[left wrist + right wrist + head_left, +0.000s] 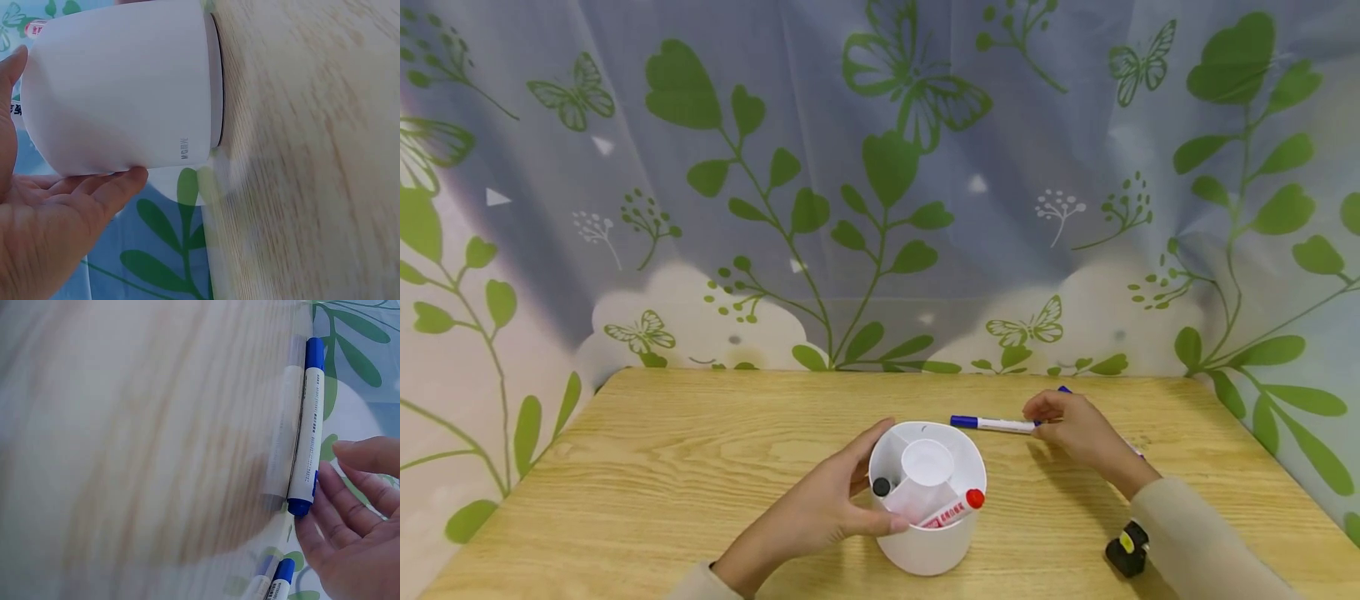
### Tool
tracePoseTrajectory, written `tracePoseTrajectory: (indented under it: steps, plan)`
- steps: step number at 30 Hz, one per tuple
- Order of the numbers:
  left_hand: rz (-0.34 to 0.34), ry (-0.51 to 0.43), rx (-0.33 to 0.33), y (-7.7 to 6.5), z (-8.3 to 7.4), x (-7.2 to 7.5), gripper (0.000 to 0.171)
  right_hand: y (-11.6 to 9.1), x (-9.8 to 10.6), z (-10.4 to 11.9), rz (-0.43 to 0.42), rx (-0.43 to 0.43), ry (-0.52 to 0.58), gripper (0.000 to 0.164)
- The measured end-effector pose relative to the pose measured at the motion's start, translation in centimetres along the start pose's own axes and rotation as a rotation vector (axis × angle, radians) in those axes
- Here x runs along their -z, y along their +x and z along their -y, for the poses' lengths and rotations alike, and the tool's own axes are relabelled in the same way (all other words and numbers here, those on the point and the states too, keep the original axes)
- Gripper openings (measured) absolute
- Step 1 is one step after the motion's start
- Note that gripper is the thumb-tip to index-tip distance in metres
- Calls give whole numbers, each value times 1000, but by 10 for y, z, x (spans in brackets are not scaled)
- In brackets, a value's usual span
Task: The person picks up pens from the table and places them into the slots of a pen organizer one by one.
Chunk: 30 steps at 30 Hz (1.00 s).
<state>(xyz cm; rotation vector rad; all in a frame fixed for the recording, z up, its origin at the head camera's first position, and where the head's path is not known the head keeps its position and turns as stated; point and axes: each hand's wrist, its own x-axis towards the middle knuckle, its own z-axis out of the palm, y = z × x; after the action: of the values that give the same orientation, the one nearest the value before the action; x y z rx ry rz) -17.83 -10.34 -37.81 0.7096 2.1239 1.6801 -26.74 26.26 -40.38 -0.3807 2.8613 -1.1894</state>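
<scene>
My left hand [820, 508] holds a round white pen organizer [928, 550], thumb at its near rim and fingers around its left side. The organizer stands upright on the table. Inside it lean a red-capped whiteboard marker [953, 510] and a black-capped pen [882, 487]. My right hand [1078, 433] is at the right end of a blue-capped marker [992, 424] lying on the table. In the right wrist view, its fingers [340, 506] lie beside that marker's end, while the thumb stays apart from it. Another blue marker [280, 579] lies partly hidden behind the right hand.
A small black device with a yellow mark [1127, 550] sits by the right sleeve. The wooden table [700, 450] ends at the back against a curtain [790, 208] printed with green leaves and butterflies.
</scene>
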Motion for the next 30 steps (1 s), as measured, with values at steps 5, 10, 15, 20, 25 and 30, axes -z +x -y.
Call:
tracePoseTrajectory:
  steps: [5,10,15,20,25,30]
  plan:
    - [1,2,-6,0,0,-1,109,-1,0,-1,12,-13,5,24]
    - [3,1,-12,0,0,-1,109,-1,-2,-4,16,-27,7,24]
    - [2,2,-6,0,0,-1,109,-2,-5,-6,16,-17,-25,20]
    - [2,0,2,-1,-2,-1,109,-3,-6,-6,36,-30,13,17]
    - [-2,4,5,-2,-2,-1,109,-5,-7,-7,56,-68,23,10]
    - [-2,6,0,-2,-1,-1,108,-7,-8,-7,48,-69,27,7]
